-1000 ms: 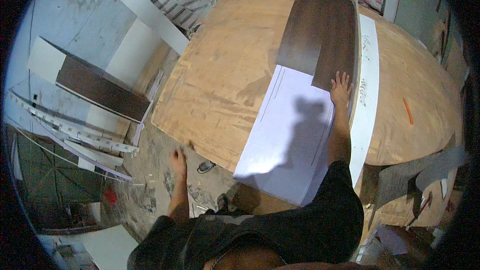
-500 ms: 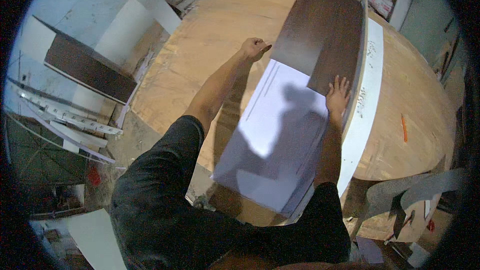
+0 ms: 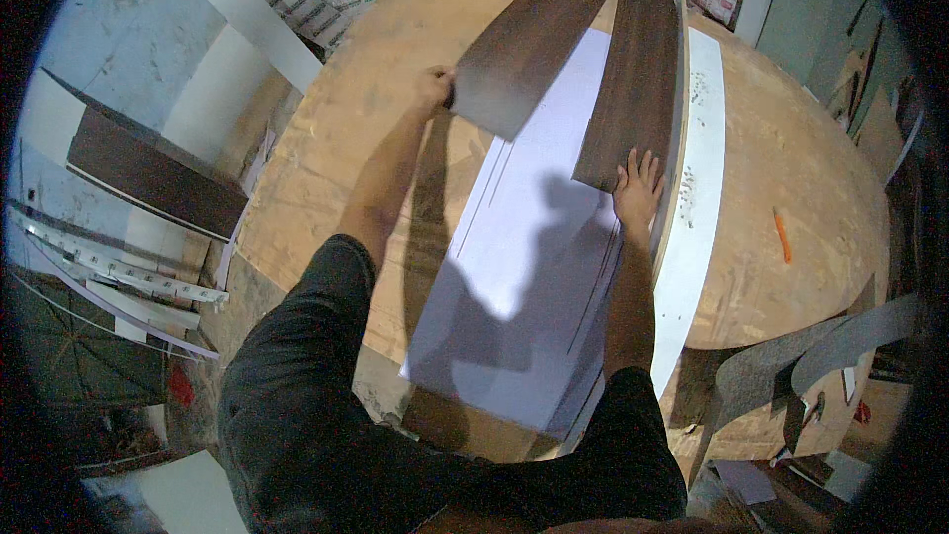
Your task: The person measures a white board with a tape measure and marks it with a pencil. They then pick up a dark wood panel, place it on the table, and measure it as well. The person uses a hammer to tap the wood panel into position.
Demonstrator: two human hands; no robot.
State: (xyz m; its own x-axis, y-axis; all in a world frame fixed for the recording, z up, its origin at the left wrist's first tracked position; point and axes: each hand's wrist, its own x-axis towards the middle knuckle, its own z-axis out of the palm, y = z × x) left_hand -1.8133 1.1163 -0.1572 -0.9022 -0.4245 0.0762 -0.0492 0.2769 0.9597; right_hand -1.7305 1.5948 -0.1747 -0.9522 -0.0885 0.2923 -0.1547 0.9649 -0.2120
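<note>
My left hand (image 3: 435, 87) is closed on the left edge of a dark brown wood-grain laminate sheet (image 3: 534, 44), near its close corner. My right hand (image 3: 639, 190) lies with fingers spread at the near end of a second dark brown strip (image 3: 635, 89), beside the raised edge to its right. Beneath both brown pieces is a white sheet (image 3: 504, 227) with thin dark lines along its sides. A wedge of white shows between the brown pieces, narrowing toward the far end. Shadows from my head and arms cover part of the white sheet.
A large plywood board (image 3: 326, 168) bears the sheets. Right of them run a white strip (image 3: 692, 178) with dark specks and an orange stick-like object (image 3: 782, 235). Another brown panel (image 3: 153, 173) leans at the left. Grey curved pieces (image 3: 781, 376) lie at the lower right.
My left hand has moved left, taking the left brown sheet with it. A white gap has opened between the two brown pieces. My right hand still rests on the right strip.
</note>
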